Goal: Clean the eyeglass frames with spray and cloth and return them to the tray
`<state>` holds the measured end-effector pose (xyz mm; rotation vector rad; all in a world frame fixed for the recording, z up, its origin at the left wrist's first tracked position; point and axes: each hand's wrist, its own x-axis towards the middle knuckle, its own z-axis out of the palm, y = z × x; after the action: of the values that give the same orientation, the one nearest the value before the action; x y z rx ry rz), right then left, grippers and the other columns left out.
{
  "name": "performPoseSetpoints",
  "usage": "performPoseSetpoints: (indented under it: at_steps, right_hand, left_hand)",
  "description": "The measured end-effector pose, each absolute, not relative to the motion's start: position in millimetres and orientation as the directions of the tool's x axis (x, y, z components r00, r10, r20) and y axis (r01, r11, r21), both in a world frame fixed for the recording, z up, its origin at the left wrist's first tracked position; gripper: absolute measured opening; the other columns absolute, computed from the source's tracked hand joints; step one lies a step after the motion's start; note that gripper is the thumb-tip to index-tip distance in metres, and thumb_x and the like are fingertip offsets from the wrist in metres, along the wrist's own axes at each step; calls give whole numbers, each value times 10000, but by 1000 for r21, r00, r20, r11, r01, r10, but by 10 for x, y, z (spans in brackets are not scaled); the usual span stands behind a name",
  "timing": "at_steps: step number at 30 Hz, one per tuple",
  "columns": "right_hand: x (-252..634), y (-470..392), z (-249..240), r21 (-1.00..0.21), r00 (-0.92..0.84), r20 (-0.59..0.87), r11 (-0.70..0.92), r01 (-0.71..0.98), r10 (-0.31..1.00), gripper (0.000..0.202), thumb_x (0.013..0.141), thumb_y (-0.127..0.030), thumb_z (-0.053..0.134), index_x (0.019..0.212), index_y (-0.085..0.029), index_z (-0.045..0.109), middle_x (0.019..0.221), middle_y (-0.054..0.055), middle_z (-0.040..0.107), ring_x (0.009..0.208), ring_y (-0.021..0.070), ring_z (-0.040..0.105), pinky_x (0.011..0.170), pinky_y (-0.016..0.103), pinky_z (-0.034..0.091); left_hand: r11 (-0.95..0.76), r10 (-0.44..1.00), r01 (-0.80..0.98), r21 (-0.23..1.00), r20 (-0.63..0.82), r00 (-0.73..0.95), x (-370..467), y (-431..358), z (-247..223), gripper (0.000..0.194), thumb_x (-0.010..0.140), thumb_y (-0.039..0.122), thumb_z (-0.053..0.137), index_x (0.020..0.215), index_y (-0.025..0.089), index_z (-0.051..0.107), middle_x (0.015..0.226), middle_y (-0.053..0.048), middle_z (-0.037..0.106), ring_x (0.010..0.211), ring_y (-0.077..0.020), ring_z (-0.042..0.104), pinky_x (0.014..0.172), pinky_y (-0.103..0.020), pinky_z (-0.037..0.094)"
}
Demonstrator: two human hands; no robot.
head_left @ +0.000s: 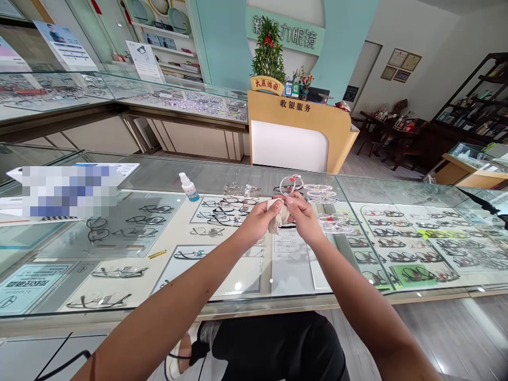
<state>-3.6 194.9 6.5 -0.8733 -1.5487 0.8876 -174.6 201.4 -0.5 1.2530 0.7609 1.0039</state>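
Over the glass counter, my left hand (259,218) is closed with the thumb pressing on a beige cloth (274,225). My right hand (305,216) pinches a pair of eyeglasses (291,184) with a pale, pinkish clear frame, whose round rim stands up above the fingers. The cloth hangs between both hands and hides the lower part of the glasses. Pale pink eyeglasses (318,189) lie on the counter just right of my right hand, and dark-framed ones are partly hidden behind it. Left of my hands stands a spray bottle (189,187) with blue liquid.
Beneath the glass top (222,283) lie rows of eyeglasses on pale trays. A thin yellow strip (157,254) and papers (127,169) lie to the left. Beyond the counter stand a wooden cashier desk (305,114) and another display case (190,106).
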Motion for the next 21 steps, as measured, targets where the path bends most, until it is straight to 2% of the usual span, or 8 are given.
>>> performPoseSetpoints:
  at_steps: [3,5,8,11,13,16,19,21]
  right_hand:
    - [-40,1947,61,-936,-117,348,352,20,930,563,1010,-755,609,1033,-257,870,914,58,589,885,233,546,738,373,514]
    - [-57,1939,59,-934,-129,353,358,14,927,559,1024,-748,588,1082,-270,873,821,48,565,895,251,550,782,392,523]
    - [-92,1930,63,-904,-140,411,423,67,901,617,1047,-762,526,849,-274,848,733,52,567,1002,276,562,979,441,505]
    - [-114,1922,69,-874,-151,459,475,100,876,711,1068,-753,493,593,-271,710,729,66,616,1061,277,546,1076,451,453]
    - [-120,1914,66,-860,-169,481,501,99,860,702,1084,-717,501,569,-271,667,686,63,604,1049,278,532,1060,443,446]
    - [-126,1904,55,-873,-169,467,483,71,868,654,1080,-695,530,591,-271,622,638,45,512,957,272,515,918,413,479]
    - [-113,1903,68,-892,-89,445,450,47,891,646,1025,-736,596,597,-253,555,753,35,473,857,238,492,776,380,472]
    - [-79,1907,104,-882,-35,465,467,72,884,613,1016,-726,614,647,-236,612,856,37,487,861,218,496,818,381,474]
  left_hand:
    - [42,902,-208,977,53,429,-1752,1997,23,688,758,802,860,1006,183,688,790,-37,719,691,-168,656,576,-262,485]
    - [13,905,-207,978,76,418,-1726,1974,41,678,756,773,881,1034,193,665,810,-23,709,718,-160,650,572,-247,461]
    - [-83,917,-207,975,155,367,-1666,1947,52,670,789,793,842,1019,197,641,725,23,631,641,-125,563,551,-239,421]
    - [-147,928,-178,973,198,317,-1631,1940,39,682,838,860,740,934,194,627,645,43,571,541,-97,458,512,-244,385]
    - [-149,936,-150,977,188,296,-1629,1939,29,700,862,891,679,930,195,642,613,39,572,505,-102,446,486,-251,372]
    - [-106,945,-156,982,148,290,-1634,1938,27,734,874,915,635,999,195,697,610,11,616,528,-142,538,478,-260,388]
    - [-86,948,-181,980,136,287,-1647,1958,27,745,858,916,656,1033,199,748,693,-21,687,626,-175,624,534,-275,453]
    - [-91,957,-173,981,134,257,-1677,1999,15,739,849,915,672,1013,202,774,760,-35,727,709,-184,657,627,-286,508]
